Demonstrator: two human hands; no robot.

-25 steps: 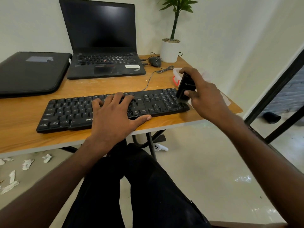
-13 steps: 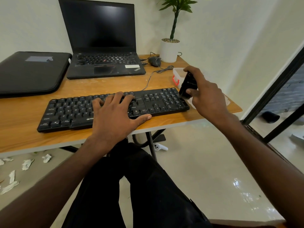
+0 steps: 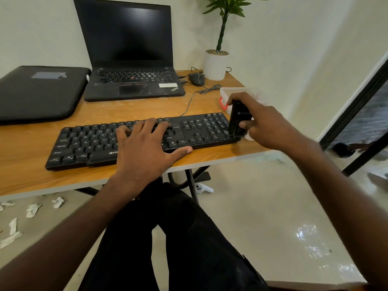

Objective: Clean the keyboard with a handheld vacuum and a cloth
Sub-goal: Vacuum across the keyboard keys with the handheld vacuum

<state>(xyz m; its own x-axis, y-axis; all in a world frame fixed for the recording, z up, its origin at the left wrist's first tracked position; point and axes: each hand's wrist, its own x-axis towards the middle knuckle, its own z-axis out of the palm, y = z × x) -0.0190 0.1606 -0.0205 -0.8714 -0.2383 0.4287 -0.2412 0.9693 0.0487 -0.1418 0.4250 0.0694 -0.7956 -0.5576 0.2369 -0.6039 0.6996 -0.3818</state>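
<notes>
On the wooden desk [image 3: 31,177], the long black plastic keyboard [image 3: 88,143] lies near the front edge; the left hand [image 3: 144,150] presses flat on its middle keys with fingers spread, while the right hand [image 3: 266,124] grips a small black handheld vacuum [image 3: 238,120] upright at its right end.

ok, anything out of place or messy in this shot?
Yes: crumpled white paper scraps litter the floor under the wooden desk's left side, and a white game controller lies on the floor by the desk leg. On the desk, the black keyboard sits slightly askew to the front edge.
</notes>
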